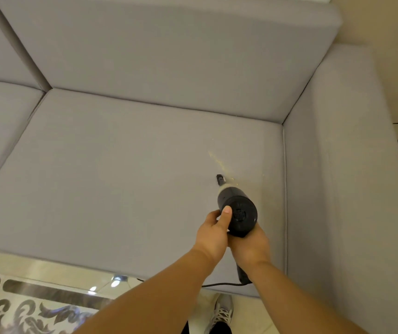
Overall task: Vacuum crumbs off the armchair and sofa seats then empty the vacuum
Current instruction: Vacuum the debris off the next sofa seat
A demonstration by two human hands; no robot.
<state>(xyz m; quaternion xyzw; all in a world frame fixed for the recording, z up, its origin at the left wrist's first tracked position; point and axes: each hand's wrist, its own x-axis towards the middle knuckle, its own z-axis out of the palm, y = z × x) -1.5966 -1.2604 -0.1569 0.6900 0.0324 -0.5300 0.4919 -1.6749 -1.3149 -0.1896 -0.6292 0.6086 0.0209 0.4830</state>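
A black handheld vacuum (239, 213) points away from me, and its thin nozzle tip (219, 177) touches the grey sofa seat cushion (121, 179). A faint streak of yellow crumbs (217, 160) lies just beyond and to the right of the tip. My left hand (213, 231) holds the vacuum's left side with the thumb up on its round rear end. My right hand (251, 244) grips the handle from below and to the right. A black cord (217, 284) runs from the handle's end along the seat's front edge.
The sofa's right armrest (332, 165) stands close beside the vacuum. Behind the seat rises the grey back cushion (169, 56), and another seat cushion (3, 112) lies to the left. Glossy patterned floor (36, 307) and my shoe (222, 312) are below.
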